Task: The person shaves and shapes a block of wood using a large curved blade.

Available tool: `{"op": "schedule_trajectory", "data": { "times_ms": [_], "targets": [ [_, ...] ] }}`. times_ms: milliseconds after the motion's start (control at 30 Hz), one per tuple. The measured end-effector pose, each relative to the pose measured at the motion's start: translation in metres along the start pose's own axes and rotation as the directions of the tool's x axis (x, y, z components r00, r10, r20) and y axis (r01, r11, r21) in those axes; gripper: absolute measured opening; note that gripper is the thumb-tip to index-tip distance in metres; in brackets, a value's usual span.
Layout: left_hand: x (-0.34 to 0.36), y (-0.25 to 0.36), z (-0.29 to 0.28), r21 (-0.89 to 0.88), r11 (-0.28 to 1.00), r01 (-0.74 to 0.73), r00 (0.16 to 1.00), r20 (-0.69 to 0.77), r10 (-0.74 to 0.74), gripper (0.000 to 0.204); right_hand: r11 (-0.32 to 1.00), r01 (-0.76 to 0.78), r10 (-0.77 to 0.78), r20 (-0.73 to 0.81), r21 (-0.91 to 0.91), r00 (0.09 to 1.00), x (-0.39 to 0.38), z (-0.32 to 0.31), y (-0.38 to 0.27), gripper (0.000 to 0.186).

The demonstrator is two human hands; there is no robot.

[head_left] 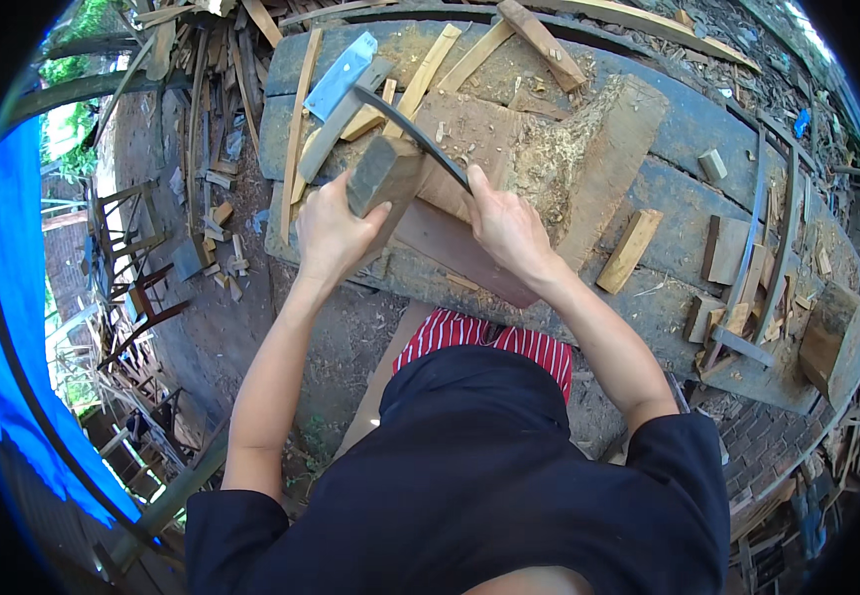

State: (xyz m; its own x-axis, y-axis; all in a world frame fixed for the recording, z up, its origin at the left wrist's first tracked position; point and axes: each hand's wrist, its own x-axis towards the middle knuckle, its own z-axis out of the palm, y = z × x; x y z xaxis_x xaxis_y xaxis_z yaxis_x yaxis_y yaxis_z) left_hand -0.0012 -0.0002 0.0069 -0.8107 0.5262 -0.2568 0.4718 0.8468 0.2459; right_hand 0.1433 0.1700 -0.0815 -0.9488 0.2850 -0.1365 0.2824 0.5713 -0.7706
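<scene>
My left hand [331, 233] is closed round a thick, weathered wooden block [386, 177], thumb on its near side. The block is tilted, its far end raised over the bench. To its right, my right hand [504, 223] grips the near end of a slim dark bar [415, 134]. The bar slants away to the far left, and its far end meets a grey flat piece [339, 124]; whether the two are joined I cannot tell. Below the hands lies a brown board [459, 248], partly hidden by my right hand. A light blue flat piece [343, 74] rests just beyond the bar.
A worn wooden bench [648, 223] carries a big rough wood chunk [613, 159], sawdust and loose strips. Right of my hand lies a short wood piece [630, 250]. A frame saw [762, 248] sits among blocks at the right. Scrap wood [227, 233] litters the left floor.
</scene>
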Motion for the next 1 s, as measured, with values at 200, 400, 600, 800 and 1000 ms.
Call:
{"op": "schedule_trajectory", "data": {
  "times_ms": [200, 400, 600, 800, 1000],
  "targets": [
    [-0.002, 0.007, -0.013, -0.067, 0.997, 0.033, 0.997, 0.071, -0.028, 0.061, 0.981, -0.087, 0.072, 0.096, 0.171, 0.993, 0.003, -0.028, -0.007, 0.022],
    [-0.001, 0.005, -0.005, 0.043, 0.999, 0.03, 1.0, 0.001, -0.03, 0.064, 0.966, -0.125, 0.105, 0.095, 0.228, 0.99, 0.007, -0.026, -0.014, 0.02],
    [-0.001, 0.017, -0.01, 0.042, 0.998, 0.052, 0.997, 0.05, -0.054, 0.066, 0.981, -0.131, 0.111, 0.145, 0.142, 0.983, -0.001, -0.014, 0.014, 0.018],
    [0.001, 0.01, -0.01, 0.047, 0.998, 0.031, 0.999, 0.029, -0.032, 0.064, 0.983, -0.035, 0.031, 0.02, 0.182, 0.999, -0.003, -0.03, -0.014, 0.019],
    [-0.001, 0.006, -0.003, 0.026, 0.998, 0.055, 0.998, 0.039, -0.056, 0.067, 0.952, -0.244, 0.192, 0.264, 0.184, 0.945, -0.001, -0.022, 0.002, 0.017]
  ]
}}
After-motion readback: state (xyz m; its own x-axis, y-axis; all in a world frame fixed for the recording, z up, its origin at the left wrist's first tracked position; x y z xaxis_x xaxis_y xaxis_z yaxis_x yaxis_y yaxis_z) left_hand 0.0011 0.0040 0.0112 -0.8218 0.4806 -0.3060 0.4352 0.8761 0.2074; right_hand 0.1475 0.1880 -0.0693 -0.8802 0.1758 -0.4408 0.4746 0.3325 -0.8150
